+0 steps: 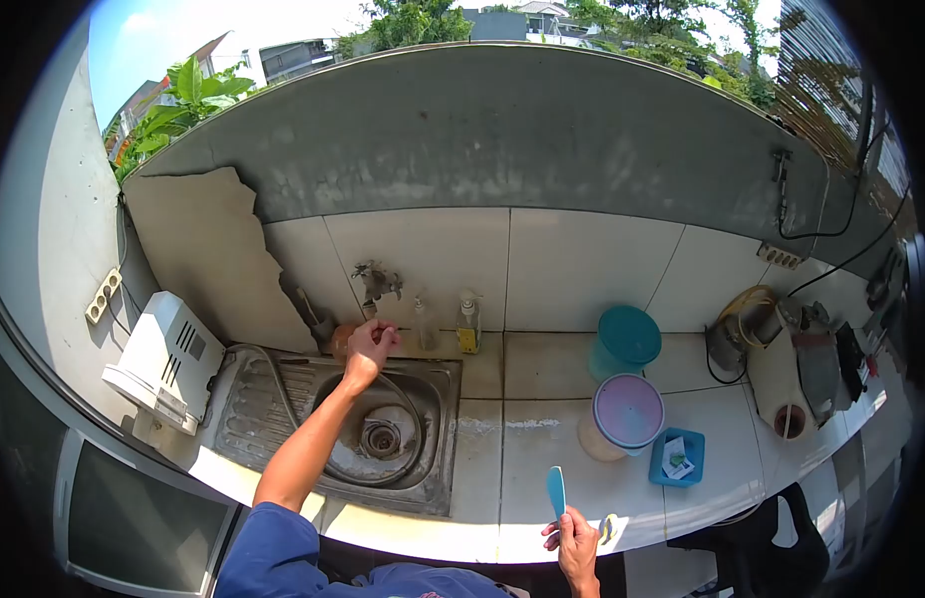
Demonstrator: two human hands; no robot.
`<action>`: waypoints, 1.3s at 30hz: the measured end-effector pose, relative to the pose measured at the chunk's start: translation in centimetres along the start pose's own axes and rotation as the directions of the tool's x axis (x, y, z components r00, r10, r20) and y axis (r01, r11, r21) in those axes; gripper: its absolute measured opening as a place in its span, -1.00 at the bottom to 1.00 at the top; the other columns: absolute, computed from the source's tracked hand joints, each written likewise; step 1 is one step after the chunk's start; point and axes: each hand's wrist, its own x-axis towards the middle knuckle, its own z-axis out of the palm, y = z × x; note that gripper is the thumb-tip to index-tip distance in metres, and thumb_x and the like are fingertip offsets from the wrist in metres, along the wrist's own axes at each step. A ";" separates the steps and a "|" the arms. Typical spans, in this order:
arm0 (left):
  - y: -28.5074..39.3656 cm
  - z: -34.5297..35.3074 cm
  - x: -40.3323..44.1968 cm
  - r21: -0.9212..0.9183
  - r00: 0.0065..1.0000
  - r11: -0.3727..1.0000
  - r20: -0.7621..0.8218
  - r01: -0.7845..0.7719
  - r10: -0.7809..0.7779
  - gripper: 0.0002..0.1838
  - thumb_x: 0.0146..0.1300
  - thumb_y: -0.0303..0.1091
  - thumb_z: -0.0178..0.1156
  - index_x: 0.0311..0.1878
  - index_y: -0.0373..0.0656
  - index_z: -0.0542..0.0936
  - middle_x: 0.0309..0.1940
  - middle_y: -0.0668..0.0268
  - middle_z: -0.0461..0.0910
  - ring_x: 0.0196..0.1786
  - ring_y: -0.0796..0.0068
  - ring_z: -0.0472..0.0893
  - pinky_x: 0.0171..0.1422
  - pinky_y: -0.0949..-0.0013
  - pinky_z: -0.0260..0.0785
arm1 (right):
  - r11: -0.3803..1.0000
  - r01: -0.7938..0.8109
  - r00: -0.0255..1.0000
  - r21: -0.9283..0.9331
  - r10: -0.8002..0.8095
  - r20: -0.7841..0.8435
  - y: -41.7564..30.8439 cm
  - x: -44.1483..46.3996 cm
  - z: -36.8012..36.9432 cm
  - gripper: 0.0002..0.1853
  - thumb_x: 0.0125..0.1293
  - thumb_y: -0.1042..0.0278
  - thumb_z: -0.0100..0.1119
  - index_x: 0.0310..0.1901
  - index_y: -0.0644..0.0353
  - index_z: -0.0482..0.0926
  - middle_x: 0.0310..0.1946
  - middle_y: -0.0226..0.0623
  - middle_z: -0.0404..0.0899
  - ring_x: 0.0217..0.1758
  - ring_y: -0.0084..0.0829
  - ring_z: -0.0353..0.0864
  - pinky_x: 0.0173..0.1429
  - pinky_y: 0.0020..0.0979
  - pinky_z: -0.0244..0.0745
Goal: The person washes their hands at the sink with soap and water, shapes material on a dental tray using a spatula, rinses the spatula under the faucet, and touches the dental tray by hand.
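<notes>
My left hand [371,346] reaches over the back of the steel sink [441,439], just below the wall tap [377,281]. Its fingers are curled closed; what they hold, if anything, is hidden. An orange-brown object [342,342] shows right beside that wrist, partly covered. Near the counter's front edge, my right hand [574,543] grips a light-blue spatula [555,490] with its blade pointing up. A dark hose [419,439] loops inside the basin around the drain.
Behind the sink stand a pump bottle [468,324] and a clear bottle [423,324]. To the right are a teal-lidded container [628,337], a purple-lidded tub [628,411] and a blue basket [694,442]. A white appliance [171,359] sits left; pots [760,324] stand far right.
</notes>
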 end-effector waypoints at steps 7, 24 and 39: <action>-4.0 -6.3 14.6 0.499 0.915 0.772 0.127 -0.393 0.383 -0.48 0.14 -0.26 0.27 0.17 -0.16 0.41 -0.02 0.04 0.57 0.05 0.00 0.55 0.12 0.06 0.39 | 0.980 -0.095 0.980 -0.177 0.123 0.159 -3.5 0.9 13.1 -0.59 0.41 0.49 -0.05 0.27 0.27 0.39 -0.45 -0.27 0.69 -0.57 -0.55 0.63 -0.45 -0.49 0.55; -4.0 -5.4 16.5 0.673 0.866 0.631 0.027 -0.385 0.499 -0.64 -0.07 -0.20 0.45 -0.28 -0.19 0.59 -0.45 0.29 0.57 -0.33 0.20 0.56 -0.21 0.22 0.44 | 0.964 -0.264 0.934 0.033 0.247 0.258 -3.8 22.3 33.7 -0.67 0.44 0.41 -0.01 0.18 0.29 0.47 -0.35 -0.36 0.66 -0.62 -0.71 0.45 -0.58 -0.62 0.34; -15.9 0.8 -0.4 -0.748 0.770 0.417 0.192 0.516 -0.608 -0.61 0.53 -0.21 -0.12 0.30 -0.22 0.30 0.23 0.19 0.41 0.26 0.40 0.41 0.28 0.27 0.32 | 0.950 -0.312 0.923 -0.008 0.305 0.236 -0.7 25.1 36.3 -0.68 0.41 0.46 0.00 0.15 0.30 0.49 -0.37 -0.36 0.66 -0.65 -0.70 0.43 -0.60 -0.61 0.33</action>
